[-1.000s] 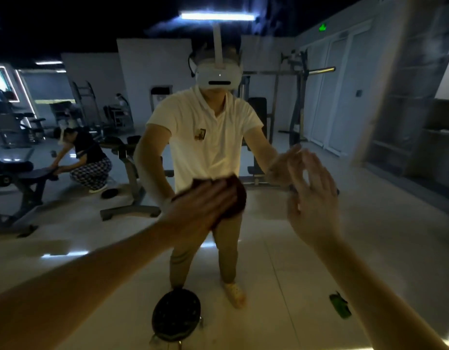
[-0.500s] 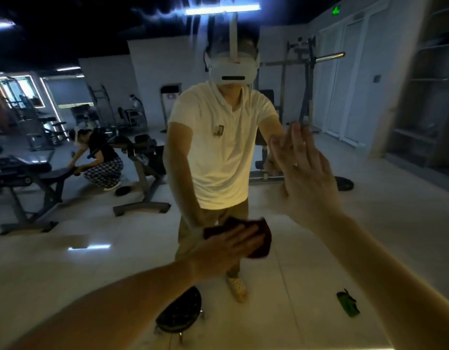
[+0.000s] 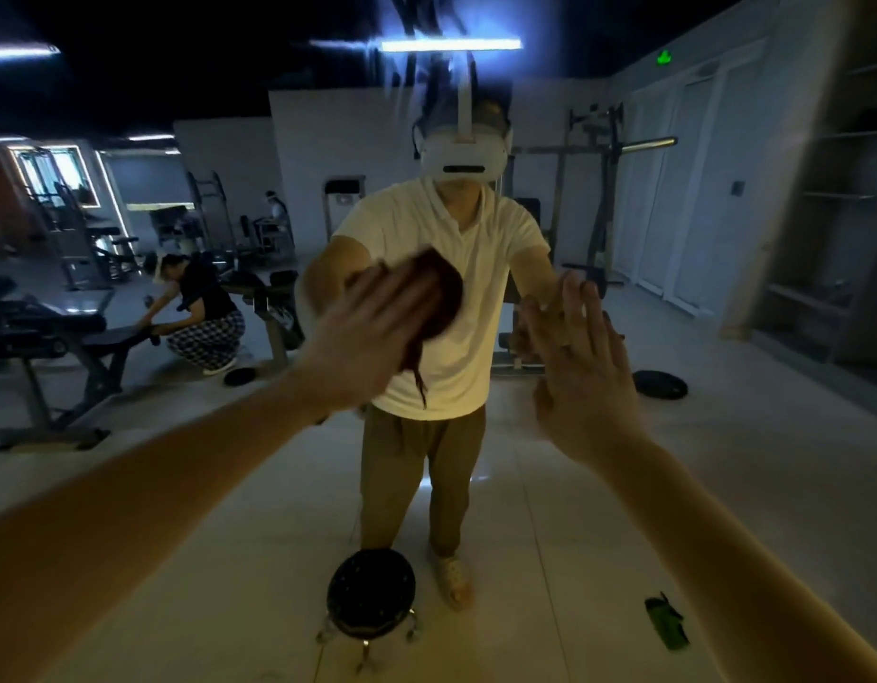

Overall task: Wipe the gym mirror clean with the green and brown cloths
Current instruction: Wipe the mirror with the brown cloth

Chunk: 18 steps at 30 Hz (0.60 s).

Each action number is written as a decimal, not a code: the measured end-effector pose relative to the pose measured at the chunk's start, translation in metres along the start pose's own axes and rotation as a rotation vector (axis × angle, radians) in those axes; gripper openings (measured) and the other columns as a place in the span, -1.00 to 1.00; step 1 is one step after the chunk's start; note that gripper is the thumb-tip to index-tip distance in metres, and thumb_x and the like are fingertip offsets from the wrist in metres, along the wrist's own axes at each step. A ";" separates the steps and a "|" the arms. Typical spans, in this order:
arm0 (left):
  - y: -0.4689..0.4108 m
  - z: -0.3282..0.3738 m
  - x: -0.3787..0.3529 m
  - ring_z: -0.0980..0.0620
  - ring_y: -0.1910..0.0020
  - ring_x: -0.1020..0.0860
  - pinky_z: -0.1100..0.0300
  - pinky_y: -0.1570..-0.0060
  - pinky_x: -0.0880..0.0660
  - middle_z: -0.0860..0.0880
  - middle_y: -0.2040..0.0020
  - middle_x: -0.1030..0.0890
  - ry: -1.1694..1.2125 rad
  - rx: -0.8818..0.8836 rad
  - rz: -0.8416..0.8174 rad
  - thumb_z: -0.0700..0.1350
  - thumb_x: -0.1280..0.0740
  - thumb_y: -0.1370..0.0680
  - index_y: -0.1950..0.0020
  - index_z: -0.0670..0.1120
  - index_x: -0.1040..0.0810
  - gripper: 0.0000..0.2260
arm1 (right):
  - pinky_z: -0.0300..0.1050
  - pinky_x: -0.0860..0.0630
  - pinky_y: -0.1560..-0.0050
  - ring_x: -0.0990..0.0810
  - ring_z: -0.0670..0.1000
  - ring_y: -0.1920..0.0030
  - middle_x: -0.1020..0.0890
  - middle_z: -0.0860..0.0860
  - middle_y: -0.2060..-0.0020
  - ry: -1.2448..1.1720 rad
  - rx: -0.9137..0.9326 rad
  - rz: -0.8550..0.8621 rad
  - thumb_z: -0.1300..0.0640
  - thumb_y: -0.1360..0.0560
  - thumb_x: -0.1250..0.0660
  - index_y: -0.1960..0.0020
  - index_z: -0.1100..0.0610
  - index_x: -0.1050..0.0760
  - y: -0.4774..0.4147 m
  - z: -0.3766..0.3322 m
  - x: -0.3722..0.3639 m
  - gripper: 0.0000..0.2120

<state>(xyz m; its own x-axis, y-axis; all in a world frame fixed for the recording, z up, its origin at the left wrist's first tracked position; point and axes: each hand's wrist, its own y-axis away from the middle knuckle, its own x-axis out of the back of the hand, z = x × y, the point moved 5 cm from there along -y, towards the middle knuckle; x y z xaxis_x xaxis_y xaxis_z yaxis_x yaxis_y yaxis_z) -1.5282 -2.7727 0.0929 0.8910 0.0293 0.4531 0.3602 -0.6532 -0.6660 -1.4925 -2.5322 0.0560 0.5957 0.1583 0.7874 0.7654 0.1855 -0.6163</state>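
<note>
Hands: our left hand (image 3: 367,337) lies flat, fingers spread, pressing the brown cloth (image 3: 439,300) to the mirror (image 3: 752,451); our right hand (image 3: 579,372) is bare, fingers straight, palm toward the glass just beside it.
Spare: the green cloth (image 3: 666,623) lies on the floor, low right, well apart from both hands.
Handling: we judge the brown cloth soft, light and limp; one corner dangles.
Hold: bunched under the palm.

The gym mirror (image 3: 722,436) is smooth, glossy glass. Against it, the brown cloth (image 3: 441,298) looks soft and matt. Reflected in it: glossy floor tiles (image 3: 550,559), a shiny metal-legged stool (image 3: 372,594), and a matt green cloth (image 3: 666,623).
</note>
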 end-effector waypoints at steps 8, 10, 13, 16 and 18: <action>0.031 0.071 -0.034 -0.25 -0.61 -0.11 -0.19 -0.56 -0.07 -0.20 -0.60 -0.26 0.145 0.041 0.118 -0.01 -0.39 -0.58 -0.62 -0.19 -0.14 -0.29 | 0.19 0.01 -0.59 0.44 0.12 -0.60 0.46 0.04 -0.60 -0.027 -0.048 -0.030 0.16 -0.56 -0.32 -0.67 -0.09 0.30 0.002 -0.005 0.000 -0.04; 0.067 0.116 -0.070 -0.28 -0.65 0.13 -0.22 -0.61 0.12 -0.20 -0.66 -0.09 0.087 -0.238 -0.023 -0.02 -0.42 -0.55 -0.64 -0.16 -0.01 -0.18 | 0.22 -0.08 -0.57 0.44 0.12 -0.60 0.51 0.02 -0.57 -0.004 -0.070 -0.070 0.13 -0.59 -0.30 -0.64 -0.17 0.37 0.002 -0.006 0.003 -0.04; 0.088 0.115 -0.093 -0.24 -0.66 0.11 -0.20 -0.57 0.32 -0.19 -0.69 0.03 -0.041 -0.469 -0.145 0.00 -0.32 -0.62 -0.69 -0.12 0.02 -0.25 | 0.16 -0.05 -0.59 0.36 0.11 -0.62 0.46 0.03 -0.59 0.049 -0.086 -0.111 0.11 -0.63 -0.27 -0.61 -0.16 0.40 0.002 -0.013 0.013 -0.08; 0.050 0.064 -0.061 -0.16 -0.64 0.02 -0.17 -0.59 0.33 -0.15 -0.64 -0.10 0.004 -0.375 0.065 0.00 -0.42 -0.55 -0.64 -0.08 -0.21 -0.28 | 0.15 -0.15 -0.58 -0.03 0.16 -0.65 0.09 0.07 -0.67 0.049 -0.146 -0.007 0.15 -0.60 -0.31 -0.69 -0.03 0.09 -0.006 -0.018 0.034 -0.19; 0.009 0.011 -0.018 -0.17 -0.65 0.02 -0.16 -0.61 0.25 -0.16 -0.65 -0.12 0.068 -0.230 0.194 -0.02 -0.42 -0.53 -0.65 -0.09 -0.16 -0.25 | 0.16 -0.23 -0.57 -0.18 0.16 -0.60 -0.06 0.07 -0.65 0.055 -0.173 0.087 0.17 -0.57 -0.36 -0.67 0.03 -0.05 -0.021 -0.020 0.052 -0.22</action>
<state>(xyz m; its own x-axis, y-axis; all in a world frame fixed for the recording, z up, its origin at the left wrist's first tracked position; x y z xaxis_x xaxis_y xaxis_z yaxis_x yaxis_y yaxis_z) -1.5383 -2.7704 0.0719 0.9135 -0.1583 0.3748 0.1066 -0.7958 -0.5960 -1.4727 -2.5477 0.1106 0.6700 0.1123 0.7338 0.7382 0.0035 -0.6746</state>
